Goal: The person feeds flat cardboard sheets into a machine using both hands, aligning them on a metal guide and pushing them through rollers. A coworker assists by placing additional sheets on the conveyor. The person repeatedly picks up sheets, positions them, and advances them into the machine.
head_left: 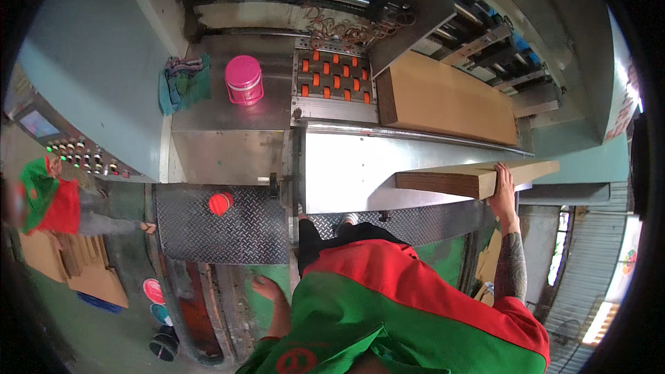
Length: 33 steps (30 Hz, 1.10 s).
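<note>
A thick stack of flat brown cardboard sheets (447, 181) rests tilted on the shiny metal table (339, 166) in front of me. My right hand (503, 185) grips the near right corner of that stack, fingers over its top edge. Down at my left side hangs my left hand (267, 287), holding nothing, its fingers loosely apart above the floor. Beyond the table, a larger stack of cardboard (443, 100) lies on the machine bed against an upright metal plate (415, 28).
Orange rollers (336, 76) sit left of the larger stack. A pink lidded bucket (244, 79) and a cloth (185, 83) are on the metal top. A red container (221, 203) stands on the tread-plate step (208, 235). Another person (52, 201) is by the control panel (76, 145).
</note>
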Each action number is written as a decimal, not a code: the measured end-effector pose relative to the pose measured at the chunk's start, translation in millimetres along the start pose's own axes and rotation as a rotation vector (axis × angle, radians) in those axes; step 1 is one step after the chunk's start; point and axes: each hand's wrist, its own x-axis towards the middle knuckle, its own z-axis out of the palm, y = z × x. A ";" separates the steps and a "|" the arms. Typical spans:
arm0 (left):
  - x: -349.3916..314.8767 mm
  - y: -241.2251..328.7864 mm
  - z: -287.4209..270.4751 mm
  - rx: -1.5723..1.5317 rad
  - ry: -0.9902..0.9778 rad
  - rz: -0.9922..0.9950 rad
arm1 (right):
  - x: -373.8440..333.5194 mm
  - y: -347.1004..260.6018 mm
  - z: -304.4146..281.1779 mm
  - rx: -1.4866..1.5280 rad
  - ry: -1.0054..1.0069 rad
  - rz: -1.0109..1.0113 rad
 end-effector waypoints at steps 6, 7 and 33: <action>-25.7 41.6 25.8 0.204 -0.328 0.460 | -2.5 2.8 6.4 0.052 0.037 -0.019; -1.0 60.9 31.5 0.339 -0.598 0.551 | -3.1 2.8 6.5 0.056 0.048 -0.028; -187.0 108.4 91.2 -0.033 -0.606 0.206 | 3.4 43.6 -4.9 0.227 0.142 -0.429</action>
